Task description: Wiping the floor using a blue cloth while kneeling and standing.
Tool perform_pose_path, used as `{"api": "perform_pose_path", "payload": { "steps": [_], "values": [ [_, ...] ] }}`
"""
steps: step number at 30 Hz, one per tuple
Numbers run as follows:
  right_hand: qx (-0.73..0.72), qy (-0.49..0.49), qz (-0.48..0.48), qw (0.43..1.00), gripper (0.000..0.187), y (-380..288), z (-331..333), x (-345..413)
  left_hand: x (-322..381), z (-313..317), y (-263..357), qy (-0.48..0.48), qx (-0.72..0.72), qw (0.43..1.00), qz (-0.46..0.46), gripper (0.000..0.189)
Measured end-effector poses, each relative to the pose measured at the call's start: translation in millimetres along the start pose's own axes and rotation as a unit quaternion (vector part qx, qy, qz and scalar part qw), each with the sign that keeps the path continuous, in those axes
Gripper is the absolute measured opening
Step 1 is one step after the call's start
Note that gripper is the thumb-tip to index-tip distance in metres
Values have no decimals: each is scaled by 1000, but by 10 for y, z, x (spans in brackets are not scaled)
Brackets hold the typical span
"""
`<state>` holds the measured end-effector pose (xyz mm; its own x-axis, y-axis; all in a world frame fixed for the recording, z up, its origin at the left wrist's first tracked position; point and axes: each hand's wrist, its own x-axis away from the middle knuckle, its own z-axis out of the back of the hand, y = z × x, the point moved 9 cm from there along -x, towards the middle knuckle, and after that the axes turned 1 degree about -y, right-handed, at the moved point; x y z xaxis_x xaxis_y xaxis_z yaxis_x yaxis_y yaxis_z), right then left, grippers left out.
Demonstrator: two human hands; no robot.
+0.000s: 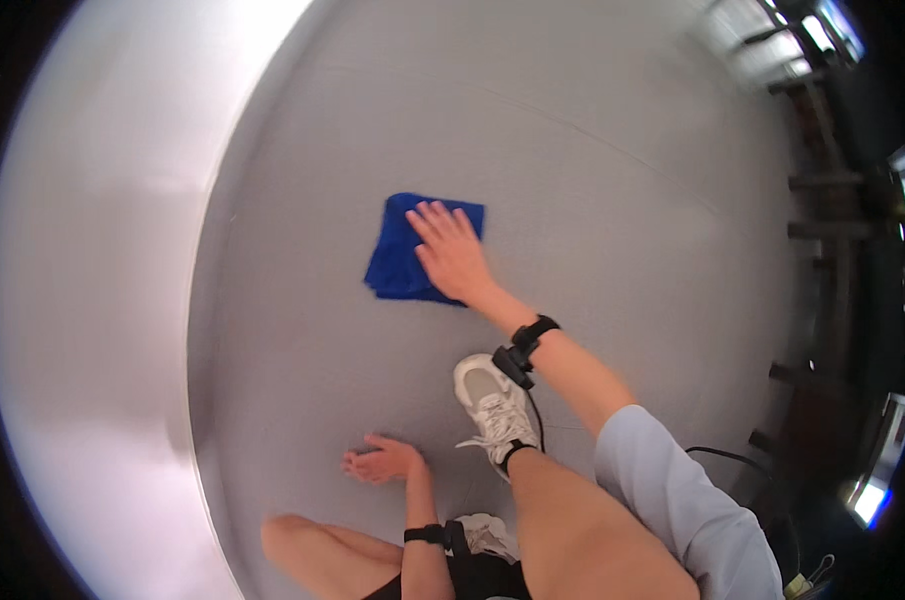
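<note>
A folded blue cloth (398,251) lies on the grey floor (310,360). My right hand (452,255) rests flat on top of it, palm down with fingers spread, covering its right part. Lower in the view, my left hand (379,459) hangs loosely above or near the floor, holding nothing, thumb apart from slightly bent fingers. Whether it touches the floor I cannot tell.
A white wall (107,300) runs along the left. My shoe (493,397) stands just below the cloth. Black wrist devices (523,349) are strapped to both arms, with a cable (540,420) at the right one. Dark furniture (835,225), blurred, lines the right.
</note>
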<state>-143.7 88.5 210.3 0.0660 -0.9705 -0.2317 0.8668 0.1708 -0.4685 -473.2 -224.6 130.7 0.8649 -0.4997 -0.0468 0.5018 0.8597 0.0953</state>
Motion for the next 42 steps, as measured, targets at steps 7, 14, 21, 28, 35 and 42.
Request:
{"api": "perform_pose_path", "payload": {
  "steps": [7, 14, 21, 28, 35, 42],
  "values": [
    [32, 17, -9, 999, 57, 620, 331, 123, -25, -27, -46, 40, -62, 997, 14, 66],
    [179, 145, -233, 945, 58, 2383, 1436, 1178, 6, -22, 9, -2, -30, 999, 12, 66],
    [207, 108, -573, 785, 58, 3295, 2131, 4581, -187, -21, -96, 22, -52, 998, 24, 65],
    [159, 112, -857, 478, 69, 3100, 2022, 6382, -139, -16, -23, 2, -36, 999, 23, 64],
    [297, 137, -586, 741, 57, 3203, 2223, 4659, 66, -85, 69, 22, -75, 997, 6, 66],
    [214, 55, -385, 896, 60, 2262, 1677, 3267, -52, -112, -72, 5, -110, 993, 31, 63]
  ]
}}
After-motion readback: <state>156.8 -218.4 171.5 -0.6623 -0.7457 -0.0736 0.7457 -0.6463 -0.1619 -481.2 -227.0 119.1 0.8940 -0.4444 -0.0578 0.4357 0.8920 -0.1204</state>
